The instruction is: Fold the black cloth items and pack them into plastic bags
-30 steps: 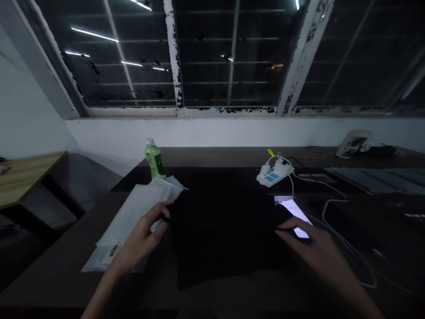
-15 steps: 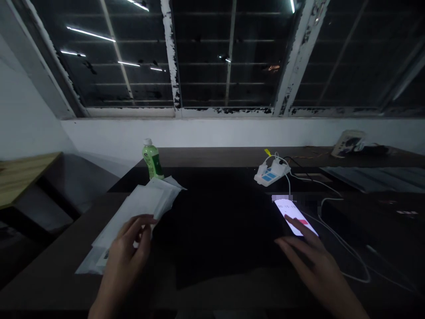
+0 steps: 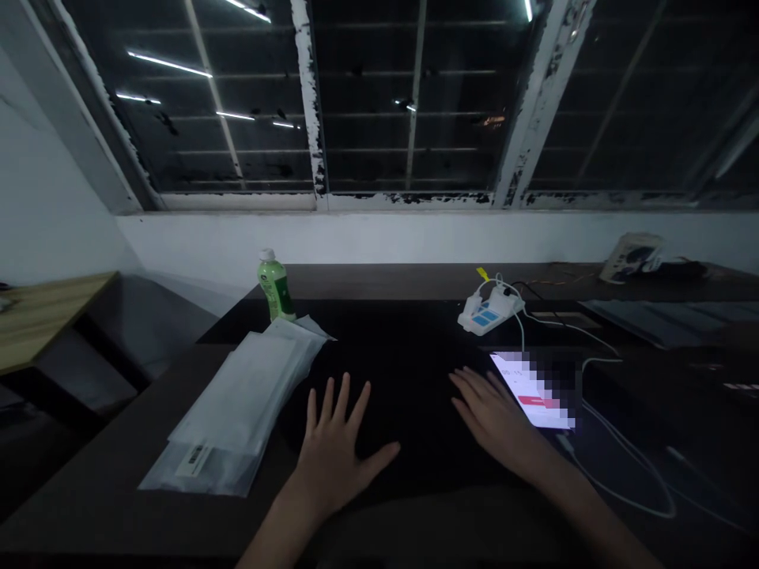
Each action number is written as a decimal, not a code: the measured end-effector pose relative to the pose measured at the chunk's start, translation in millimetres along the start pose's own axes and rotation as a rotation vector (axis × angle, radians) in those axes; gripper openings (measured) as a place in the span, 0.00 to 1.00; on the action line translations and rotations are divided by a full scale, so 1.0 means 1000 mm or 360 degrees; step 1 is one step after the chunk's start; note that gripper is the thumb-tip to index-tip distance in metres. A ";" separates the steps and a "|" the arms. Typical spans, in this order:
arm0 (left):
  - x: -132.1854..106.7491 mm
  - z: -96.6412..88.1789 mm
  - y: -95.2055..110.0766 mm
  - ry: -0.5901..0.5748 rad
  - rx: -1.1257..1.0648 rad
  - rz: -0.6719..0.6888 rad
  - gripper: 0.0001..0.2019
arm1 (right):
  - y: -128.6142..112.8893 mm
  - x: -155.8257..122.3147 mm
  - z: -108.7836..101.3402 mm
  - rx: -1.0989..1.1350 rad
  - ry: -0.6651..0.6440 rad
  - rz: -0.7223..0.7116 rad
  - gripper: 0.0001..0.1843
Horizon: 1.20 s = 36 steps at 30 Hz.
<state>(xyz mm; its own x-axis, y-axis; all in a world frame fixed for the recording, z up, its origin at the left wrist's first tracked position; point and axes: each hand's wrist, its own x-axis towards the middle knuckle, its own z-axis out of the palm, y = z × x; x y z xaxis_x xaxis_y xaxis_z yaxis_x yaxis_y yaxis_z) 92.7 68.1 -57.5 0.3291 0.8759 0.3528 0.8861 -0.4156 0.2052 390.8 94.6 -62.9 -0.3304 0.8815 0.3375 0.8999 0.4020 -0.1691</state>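
Dark table [image 3: 439, 521] bearing black cloth [image 3: 409, 431], pale packets [image 3: 231, 395], green bottle [image 3: 276, 288], power strip [image 3: 483, 318], lit phone [image 3: 515, 383]

From ten round to two o'clock, a broad window [image 3: 379, 142] in three dark panes, crossed by pale bars. Uprights of the white window frame [image 3: 310, 103] at eleven and between one and two o'clock, paint flaked down to black patches. White light streaks [image 3: 169, 65] on the glass from ten to eleven o'clock, plus a faint orange glow [image 3: 493, 121] between one and two. Below, toward twelve o'clock, a plain pale wall [image 3: 379, 237]; between nine and ten, a greyish side wall [image 3: 47, 174]. At nine o'clock, a wood-topped table [image 3: 47, 312] on dark legs [image 3: 107, 365]. Toward six o'clock, a dark brown desk [image 3: 95, 494], dimly lit.
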 end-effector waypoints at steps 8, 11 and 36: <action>0.005 -0.038 0.048 0.0215 -0.0305 0.0029 0.20 | 0.020 0.029 -0.040 0.0284 -0.0052 0.0087 0.05; 0.001 -0.048 0.093 0.0070 -0.0844 -0.0056 0.17 | 0.001 0.044 -0.071 0.0703 -0.0318 0.0234 0.07; 0.008 -0.030 0.022 0.0437 -0.0430 -0.0233 0.11 | -0.115 0.013 -0.019 0.0581 -0.0216 0.0744 0.15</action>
<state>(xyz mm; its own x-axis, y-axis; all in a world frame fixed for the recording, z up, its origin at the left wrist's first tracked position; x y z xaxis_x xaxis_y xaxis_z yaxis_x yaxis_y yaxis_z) 105.1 58.2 -23.0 0.0743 0.8478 0.5252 0.7873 -0.3731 0.4909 288.6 55.0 -21.0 0.0212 0.9992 0.0335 0.8105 0.0025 -0.5858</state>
